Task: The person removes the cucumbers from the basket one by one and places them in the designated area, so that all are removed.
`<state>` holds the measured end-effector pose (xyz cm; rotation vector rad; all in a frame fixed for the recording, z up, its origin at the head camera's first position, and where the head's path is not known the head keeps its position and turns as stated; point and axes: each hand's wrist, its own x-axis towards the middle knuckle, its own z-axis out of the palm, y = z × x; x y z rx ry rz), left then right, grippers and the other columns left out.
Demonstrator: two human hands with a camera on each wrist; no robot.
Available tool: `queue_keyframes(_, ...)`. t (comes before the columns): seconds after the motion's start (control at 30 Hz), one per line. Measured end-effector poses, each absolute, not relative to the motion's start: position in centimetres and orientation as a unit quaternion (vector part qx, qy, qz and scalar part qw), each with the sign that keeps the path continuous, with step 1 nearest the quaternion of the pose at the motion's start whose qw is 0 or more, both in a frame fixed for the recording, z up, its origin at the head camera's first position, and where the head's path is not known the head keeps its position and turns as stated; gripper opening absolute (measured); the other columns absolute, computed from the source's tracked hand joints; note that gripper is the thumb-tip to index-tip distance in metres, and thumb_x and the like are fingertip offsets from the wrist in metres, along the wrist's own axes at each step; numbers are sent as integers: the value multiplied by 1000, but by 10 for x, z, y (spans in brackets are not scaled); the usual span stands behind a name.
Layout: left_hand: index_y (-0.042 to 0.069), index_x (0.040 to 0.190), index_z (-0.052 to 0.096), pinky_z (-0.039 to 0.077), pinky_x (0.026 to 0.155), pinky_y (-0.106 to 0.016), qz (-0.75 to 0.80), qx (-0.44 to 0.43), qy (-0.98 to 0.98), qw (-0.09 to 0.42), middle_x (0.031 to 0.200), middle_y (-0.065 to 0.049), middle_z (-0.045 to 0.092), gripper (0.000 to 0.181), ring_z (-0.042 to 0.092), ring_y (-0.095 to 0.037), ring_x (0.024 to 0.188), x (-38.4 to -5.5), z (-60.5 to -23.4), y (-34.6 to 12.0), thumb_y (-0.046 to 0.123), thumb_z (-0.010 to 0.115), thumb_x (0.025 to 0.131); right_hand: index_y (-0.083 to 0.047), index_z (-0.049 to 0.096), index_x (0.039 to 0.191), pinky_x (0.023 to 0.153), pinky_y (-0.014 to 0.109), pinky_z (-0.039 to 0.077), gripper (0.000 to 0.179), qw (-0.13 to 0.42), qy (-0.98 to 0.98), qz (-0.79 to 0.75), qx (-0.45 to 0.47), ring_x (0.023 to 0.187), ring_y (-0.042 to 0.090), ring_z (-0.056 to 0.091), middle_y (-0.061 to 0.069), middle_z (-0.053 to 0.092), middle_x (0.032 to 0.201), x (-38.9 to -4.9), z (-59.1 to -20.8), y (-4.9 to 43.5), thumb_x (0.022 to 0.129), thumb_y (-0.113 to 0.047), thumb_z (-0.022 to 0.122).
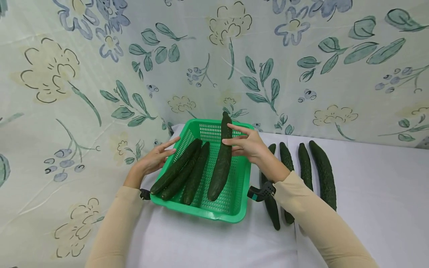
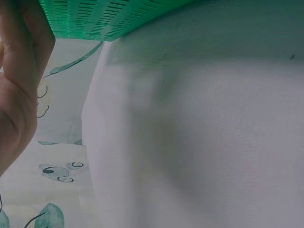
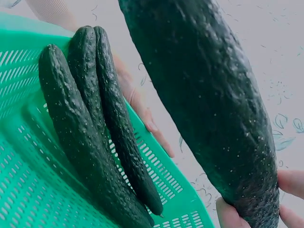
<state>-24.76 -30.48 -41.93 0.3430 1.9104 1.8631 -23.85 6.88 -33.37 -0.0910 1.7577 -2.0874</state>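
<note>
A cucumber [image 1: 219,167] is held over the right part of a green plastic basket [image 1: 201,213]. My right hand [image 1: 249,145] pinches it near its upper end, thumb on one side and fingers on the other; the right wrist view shows this grip close up on the cucumber [image 3: 204,109]. Along the left side of the basket lie several other cucumbers [image 1: 196,175], slanting side by side. My left hand [image 1: 155,160] touches the outside of the basket's left wall with fingers extended. In the left wrist view, part of that hand [image 2: 21,61] shows beside the basket wall [image 2: 95,21].
Several more cucumbers [image 1: 323,175] lie on the white tablecloth [image 1: 378,201] to the right of the basket, partly hidden by my right forearm. A floral-patterned cloth [image 1: 201,56] hangs behind the table and down the left.
</note>
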Motion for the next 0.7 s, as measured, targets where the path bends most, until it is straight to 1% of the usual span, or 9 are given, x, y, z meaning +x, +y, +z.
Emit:
queue_keyframes(0.07, 31, 160, 24, 55, 64, -28, 680, 124, 687, 225, 116, -4, 66, 56, 66, -12, 70, -248, -419, -305, 18, 43, 109, -22, 49, 150, 66, 34, 58, 67, 200, 633, -747, -33, 75, 24, 70, 11, 60, 103, -238, -334, 73, 91, -1, 73)
queue_keyframes(0.1, 32, 160, 24, 55, 64, -28, 680, 122, 687, 224, 119, -4, 66, 56, 67, -13, 72, -247, -419, -305, 18, 43, 109, -21, 49, 150, 66, 34, 57, 67, 199, 633, -747, -33, 75, 24, 70, 10, 60, 101, -238, -334, 76, 91, -1, 73)
queue_keyframes(0.17, 33, 160, 25, 52, 59, -26, 674, 119, 694, 223, 107, -3, 66, 56, 61, -10, 62, -247, -419, -305, 19, 44, 109, -21, 49, 150, 66, 33, 57, 67, 196, 636, -745, -31, 73, 23, 69, 9, 58, 98, -238, -335, 80, 91, -2, 73)
queue_keyframes(0.27, 33, 160, 25, 47, 55, -25, 669, 115, 701, 221, 101, -1, 66, 56, 53, -8, 54, -247, -419, -305, 20, 45, 109, -21, 48, 151, 66, 32, 57, 68, 195, 639, -744, -30, 73, 22, 68, 9, 57, 99, -238, -336, 86, 91, -3, 74)
queue_keyframes(0.43, 33, 160, 24, 49, 57, -25, 672, 112, 698, 222, 114, -4, 67, 57, 58, -10, 59, -246, -418, -304, 21, 45, 109, -21, 46, 152, 68, 31, 57, 69, 192, 650, -735, -27, 75, 20, 67, 11, 54, 107, -239, -339, 96, 91, -4, 74)
queue_keyframes(0.47, 34, 160, 25, 48, 56, -25, 670, 111, 700, 221, 109, -4, 67, 57, 55, -10, 56, -246, -418, -303, 21, 46, 108, -20, 46, 152, 68, 32, 57, 69, 191, 652, -734, -28, 74, 20, 67, 11, 54, 107, -239, -339, 98, 91, -4, 74)
queue_keyframes(0.53, 35, 159, 26, 43, 52, -25, 665, 109, 707, 218, 91, -1, 66, 57, 49, -8, 50, -245, -417, -303, 23, 47, 108, -20, 46, 152, 68, 32, 57, 70, 189, 655, -731, -28, 71, 18, 65, 10, 55, 107, -239, -340, 102, 90, -5, 74)
queue_keyframes(0.6, 35, 159, 26, 37, 49, -25, 658, 109, 714, 214, 73, 2, 56, 57, 40, -7, 44, -245, -417, -303, 24, 48, 108, -20, 45, 152, 69, 32, 57, 71, 189, 657, -729, -30, 68, 16, 64, 9, 57, 104, -239, -341, 107, 90, -5, 75)
queue_keyframes(0.7, 36, 159, 26, 32, 47, -26, 650, 107, 722, 211, 63, 3, 42, 57, 33, -6, 41, -246, -417, -302, 25, 49, 107, -19, 45, 153, 71, 32, 57, 71, 189, 663, -724, -33, 65, 15, 61, 8, 60, 102, -239, -343, 115, 90, -7, 76)
